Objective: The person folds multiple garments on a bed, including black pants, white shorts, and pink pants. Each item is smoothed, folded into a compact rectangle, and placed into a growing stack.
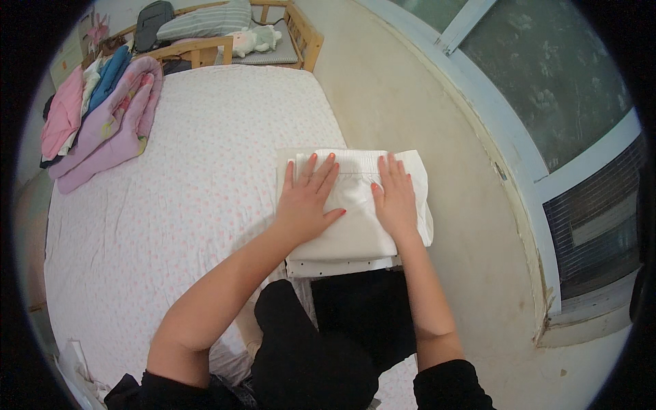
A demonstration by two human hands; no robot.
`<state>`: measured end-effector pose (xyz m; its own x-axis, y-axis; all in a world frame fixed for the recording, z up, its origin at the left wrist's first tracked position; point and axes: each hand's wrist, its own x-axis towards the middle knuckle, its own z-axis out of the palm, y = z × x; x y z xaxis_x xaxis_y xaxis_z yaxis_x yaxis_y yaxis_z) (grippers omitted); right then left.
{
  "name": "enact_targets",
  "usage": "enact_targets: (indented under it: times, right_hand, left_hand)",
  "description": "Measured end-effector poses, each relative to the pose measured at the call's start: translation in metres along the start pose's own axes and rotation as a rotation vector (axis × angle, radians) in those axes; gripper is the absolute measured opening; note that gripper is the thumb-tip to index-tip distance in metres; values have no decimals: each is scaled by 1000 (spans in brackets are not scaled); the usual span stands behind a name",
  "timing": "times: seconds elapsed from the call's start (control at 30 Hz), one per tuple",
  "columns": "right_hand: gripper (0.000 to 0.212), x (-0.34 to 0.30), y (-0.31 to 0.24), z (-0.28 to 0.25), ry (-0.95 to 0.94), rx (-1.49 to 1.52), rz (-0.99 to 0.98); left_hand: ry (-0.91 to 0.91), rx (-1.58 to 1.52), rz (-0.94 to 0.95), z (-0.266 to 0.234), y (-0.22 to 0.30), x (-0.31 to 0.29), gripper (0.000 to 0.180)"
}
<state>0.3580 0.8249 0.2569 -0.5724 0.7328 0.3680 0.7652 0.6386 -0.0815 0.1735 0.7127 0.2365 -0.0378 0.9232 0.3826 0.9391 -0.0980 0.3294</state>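
Note:
White folded shorts or trousers (pixel 348 219) with a gathered elastic waistband lie on top of a stack of folded cloth by the wall. My left hand (pixel 307 201) rests flat on their left part, fingers spread. On the right part lies my right hand (pixel 395 198), palm down, its fingers stretched out toward the waistband. Neither hand grips anything. Under the white garment, the edge of a white cloth with dark dots (pixel 342 266) sticks out toward me. A piece of black cloth (pixel 365 307) lies nearer, between my forearms.
The bed (pixel 198 150) has a white sheet with pink dots. A pile of folded bedding (pixel 130 123) sits at its far left. Beyond the far end stand a wooden rail (pixel 301 41), a striped pillow (pixel 205 20) and a plush toy (pixel 256 41). The wall (pixel 465 225) runs close along the right.

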Motion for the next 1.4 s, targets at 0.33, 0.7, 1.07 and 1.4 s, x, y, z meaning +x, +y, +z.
enact_targets:
  times: [0.33,0.7,1.07,1.4]
  right_hand:
    - [62,-5,-9,6,78,3,-44]
    - [65,36,-181,-19,-29,235,-479]
    - [50,64,-493,116,83,475,-1011]
    - [62,11,-599,252,-158,711,-737]
  left_hand:
    - [28,-15,141,0,4,-8,77]
    - [90,45,242,-60,-99,-70,63]
    - [200,331,-297,-169,-309,-236,59]
    - [26,572,-610,-187,-417,-342,67]
